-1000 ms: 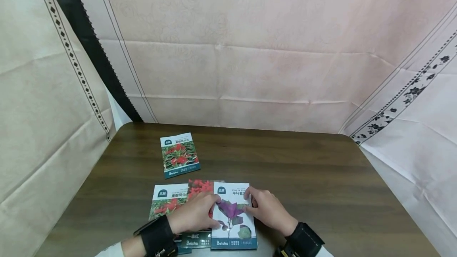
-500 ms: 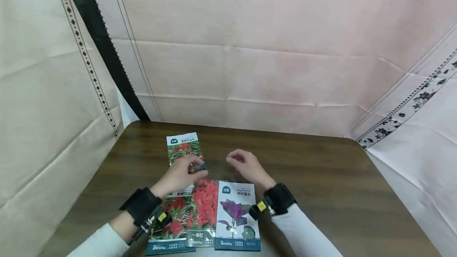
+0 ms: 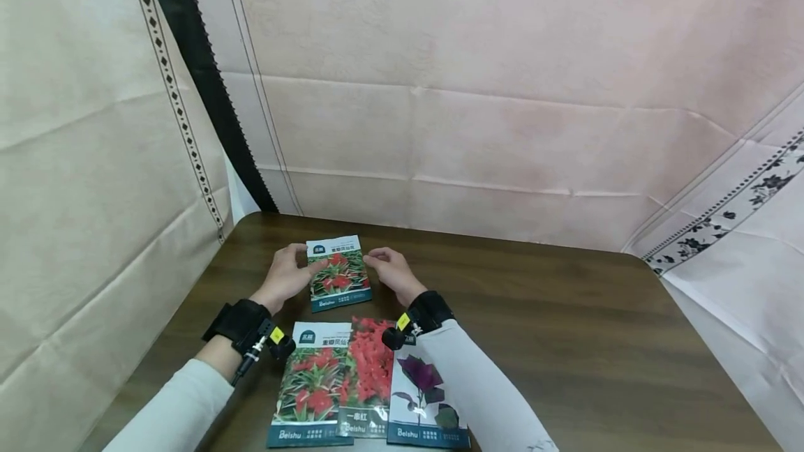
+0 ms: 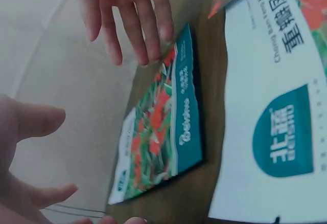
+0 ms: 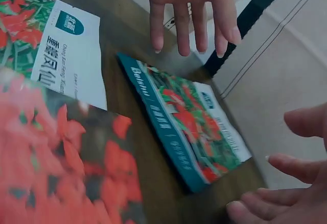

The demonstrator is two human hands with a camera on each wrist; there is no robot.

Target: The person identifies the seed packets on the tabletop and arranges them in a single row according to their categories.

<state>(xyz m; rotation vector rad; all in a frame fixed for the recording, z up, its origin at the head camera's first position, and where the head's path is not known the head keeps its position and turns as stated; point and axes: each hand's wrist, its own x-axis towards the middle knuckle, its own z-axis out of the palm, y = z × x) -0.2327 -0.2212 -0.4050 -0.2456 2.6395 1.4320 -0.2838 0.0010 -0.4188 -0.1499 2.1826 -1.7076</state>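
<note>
A seed packet with red flowers, a white top and a teal bottom band lies flat near the table's far left. My left hand is at its left side, thumb reaching toward the packet's face. On its right side is my right hand, fingertips close to the edge. Both wrist views show the hands with fingers extended on either side of this small packet, neither gripping it. In the right wrist view, my right hand appears apart from the packet.
Nearer the front, three larger packets lie side by side and overlapping: a red-flowered one, one full of red blossoms, and a purple-flowered one, partly covered by my right sleeve. Patterned cloth hangs behind the wooden table.
Both hands have left the purple-flowered packet and moved forward and left to the small far packet, one on each side. The front packets are lying in their row.
</note>
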